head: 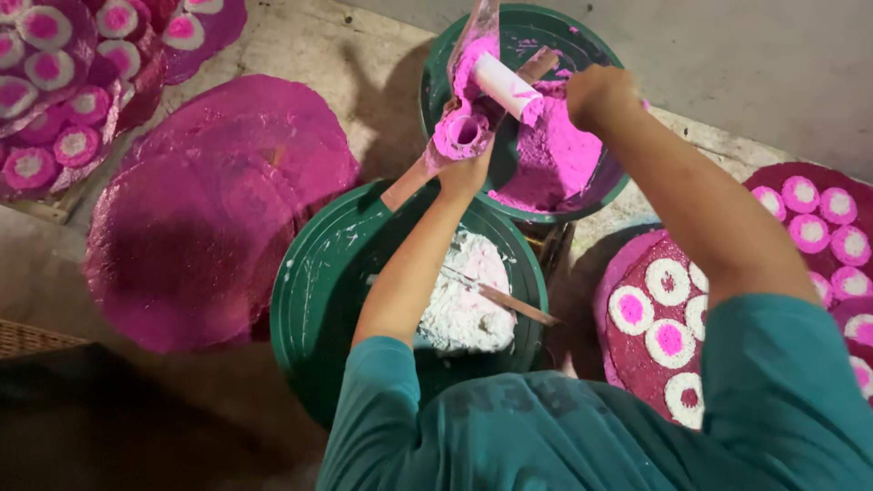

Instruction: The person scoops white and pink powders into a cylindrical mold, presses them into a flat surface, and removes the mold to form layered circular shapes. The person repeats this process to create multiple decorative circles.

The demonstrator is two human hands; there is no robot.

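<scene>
My left hand [466, 173] grips a short tube mould [459, 134] caked in pink paste, held over the rim of a green bucket [582, 41] of pink paste [555, 159]. My right hand [596, 95] holds a white cylinder [505, 85] angled down towards the mould's open top. A wooden stick [409, 182] lies across that bucket's edge. Closer to me stands a second green bucket [318, 291] with white paste [468, 295] and a thin stick [514, 305] in it.
Pink-stained round trays [200, 218] lie stacked at the left. More trays with white-and-pink round pieces sit at the top left [55, 100] and the right [668, 314]. A woven basket edge [27, 336] shows at the lower left, on a concrete floor [755, 73].
</scene>
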